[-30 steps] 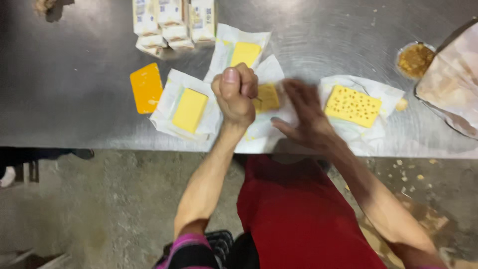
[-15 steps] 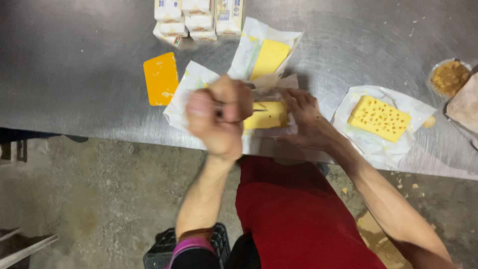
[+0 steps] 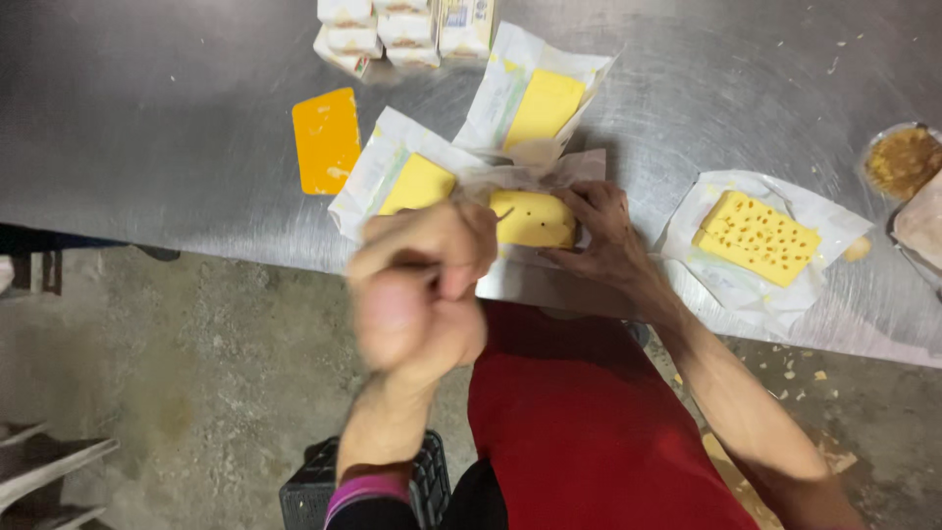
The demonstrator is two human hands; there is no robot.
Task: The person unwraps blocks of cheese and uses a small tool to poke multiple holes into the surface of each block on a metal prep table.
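Note:
My left hand (image 3: 417,294) is a blurred fist raised above the table's front edge, closed on a thin pick whose tip shows near the middle yellow block (image 3: 530,218). That block lies on opened white paper and has a few small holes in it. My right hand (image 3: 603,231) rests on its right end, fingers spread along the block and paper. Another yellow block (image 3: 417,185) lies unwrapped just to the left, a third block (image 3: 543,106) behind it. At the right a yellow block full of holes (image 3: 756,236) sits on its own paper.
The steel table (image 3: 147,118) holds an orange flat card (image 3: 327,139), several stacked wrapped packs (image 3: 402,29) at the back, and a small dish of brown crumbs (image 3: 903,157) at the right edge. A black crate (image 3: 314,491) stands on the concrete floor below.
My left fist has lifted off the middle block and come up toward the camera. My right hand has moved in from the right and settled on that block's end.

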